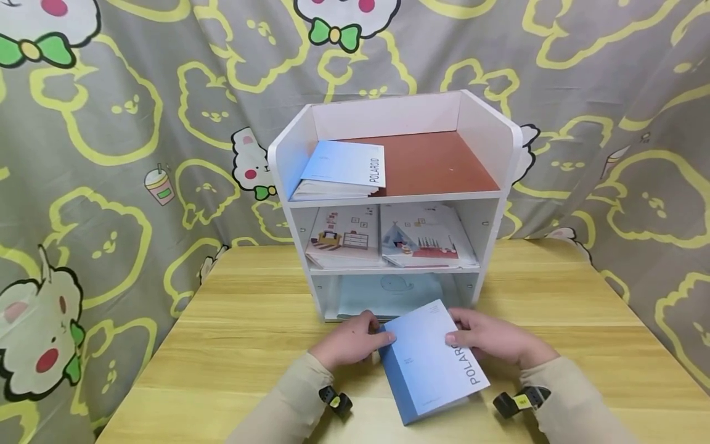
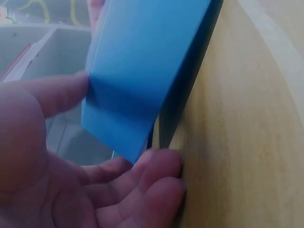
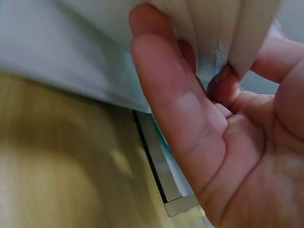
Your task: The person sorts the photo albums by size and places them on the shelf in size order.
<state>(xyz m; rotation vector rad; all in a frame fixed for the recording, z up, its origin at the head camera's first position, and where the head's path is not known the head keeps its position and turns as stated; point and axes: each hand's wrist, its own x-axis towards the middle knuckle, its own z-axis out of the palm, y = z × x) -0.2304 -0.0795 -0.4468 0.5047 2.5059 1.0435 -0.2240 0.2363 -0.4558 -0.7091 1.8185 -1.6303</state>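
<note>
A blue-and-white photo album (image 1: 424, 357) marked POLAROID is held tilted, close over the table in front of the shelf. My left hand (image 1: 355, 340) grips its spine side, thumb on the cover and fingers curled underneath; the left wrist view shows the blue spine (image 2: 128, 95) between them. On the opposite side my right hand (image 1: 493, 338) holds the open edge with its thumb on the cover. Seen from the right wrist, the fingers (image 3: 171, 104) lie under the album's pages (image 3: 213, 28), which hang slightly apart.
A white three-level shelf (image 1: 513, 139) stands behind the hands. Another POLAROID album (image 1: 346, 161) lies on its top level at the left. Two illustrated albums (image 1: 346, 237) fill the middle level, and a pale blue whale-print album (image 1: 388, 293) lies at the bottom. The wooden table (image 1: 222, 345) extends to both sides.
</note>
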